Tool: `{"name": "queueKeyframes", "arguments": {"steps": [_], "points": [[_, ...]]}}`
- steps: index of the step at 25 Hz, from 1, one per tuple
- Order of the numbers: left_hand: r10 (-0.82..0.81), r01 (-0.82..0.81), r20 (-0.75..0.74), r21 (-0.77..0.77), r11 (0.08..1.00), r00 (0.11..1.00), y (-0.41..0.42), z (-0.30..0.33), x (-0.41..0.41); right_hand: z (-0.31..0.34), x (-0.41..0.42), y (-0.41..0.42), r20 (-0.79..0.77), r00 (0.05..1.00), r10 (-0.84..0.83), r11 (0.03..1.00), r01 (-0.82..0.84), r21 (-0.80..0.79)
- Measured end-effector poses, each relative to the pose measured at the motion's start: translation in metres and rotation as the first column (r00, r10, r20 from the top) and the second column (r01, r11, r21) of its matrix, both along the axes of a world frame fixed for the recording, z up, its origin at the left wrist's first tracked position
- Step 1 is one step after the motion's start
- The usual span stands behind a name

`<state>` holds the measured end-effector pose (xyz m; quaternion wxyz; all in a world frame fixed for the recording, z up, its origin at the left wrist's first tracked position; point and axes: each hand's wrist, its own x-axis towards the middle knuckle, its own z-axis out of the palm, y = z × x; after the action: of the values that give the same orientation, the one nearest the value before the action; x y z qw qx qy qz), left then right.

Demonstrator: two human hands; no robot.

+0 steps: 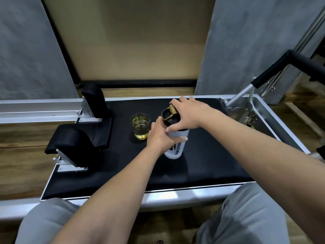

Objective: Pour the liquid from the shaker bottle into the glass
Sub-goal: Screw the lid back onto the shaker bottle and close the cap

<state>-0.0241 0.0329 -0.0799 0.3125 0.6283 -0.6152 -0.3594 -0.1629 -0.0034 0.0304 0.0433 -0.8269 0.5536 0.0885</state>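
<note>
A white frosted shaker bottle [177, 148] with black lettering stands upright on the black padded carriage [202, 164]. Its black lid [171, 118] has a gold flip cap that is raised. My left hand [159, 136] wraps around the bottle's upper body. My right hand [186, 114] grips the lid from above, fingers over its far rim. Just left of the bottle stands a clear glass [140, 125], roughly half full of pale yellow liquid, close to my left hand's knuckles.
Two black shoulder rests [95, 101] [75, 147] stand at the carriage's left end. A padded foot bar [274, 67] rises at the right on a metal frame. Aluminium rails [38, 110] run left. My knees in grey trousers sit below the front edge.
</note>
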Motion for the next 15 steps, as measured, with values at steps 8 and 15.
{"name": "queueKeyframes", "arguments": {"steps": [8, 15], "points": [[-0.077, 0.107, -0.334, 0.073, 0.992, 0.939, 0.002, -0.015, -0.002, 0.002, -0.012, 0.003, 0.018, 0.994, 0.104, 0.994, -0.104, -0.018], [-0.074, 0.079, -0.247, 0.008, 0.997, 0.966, 0.005, -0.007, -0.012, -0.005, -0.004, 0.005, 0.02, 0.999, 0.03, 0.998, -0.028, -0.058]]}}
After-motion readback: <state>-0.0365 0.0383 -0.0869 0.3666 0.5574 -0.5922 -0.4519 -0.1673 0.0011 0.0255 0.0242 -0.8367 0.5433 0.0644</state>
